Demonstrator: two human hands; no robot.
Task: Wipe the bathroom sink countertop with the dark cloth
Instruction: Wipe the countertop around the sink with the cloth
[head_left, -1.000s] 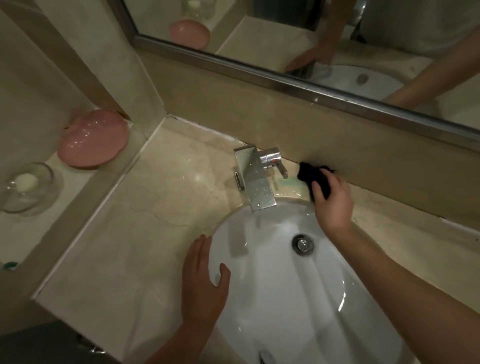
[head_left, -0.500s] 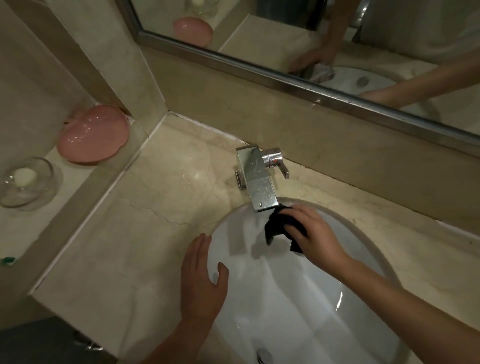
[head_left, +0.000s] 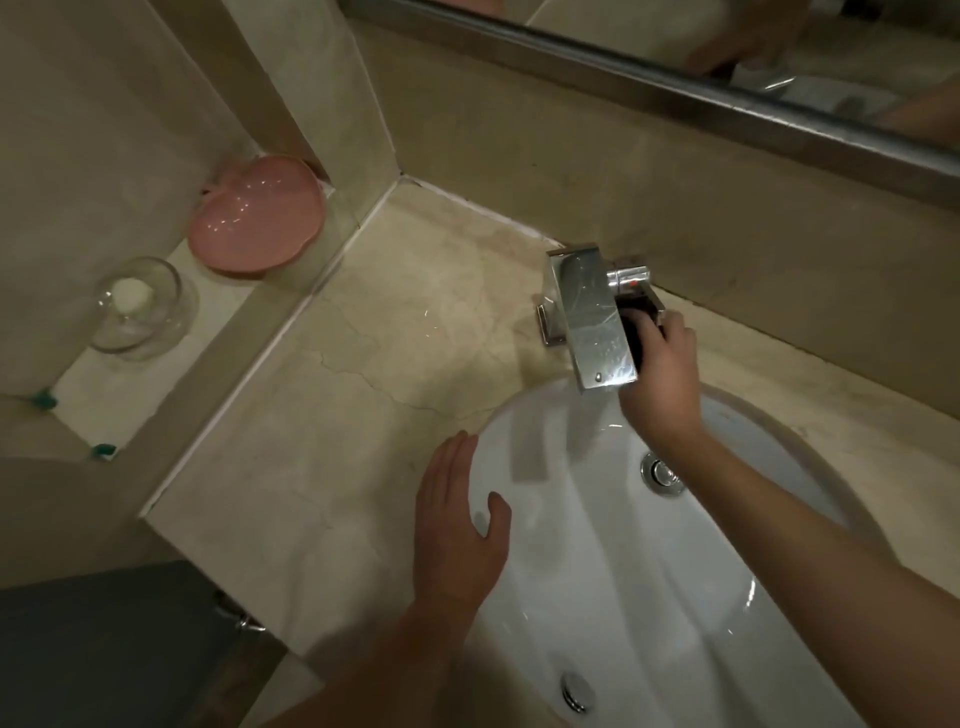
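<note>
Over on the side ledge there's a glass bowl (head_left: 137, 306) and a pink dish (head_left: 257, 215), parked off the counter (head_left: 332, 415) so probably just out of the wipe path. The left hand (head_left: 457, 530) lies flat with straight fingers on the rim of the sink (head_left: 597, 571), holding nothing; looks like it's bracing for the reach. The right hand (head_left: 662, 379) is tucked beside the faucet (head_left: 592, 322), fingers curled on the dark cloth (head_left: 636, 332), which is pressed into the tight spot by the faucet base under the handle.
</note>
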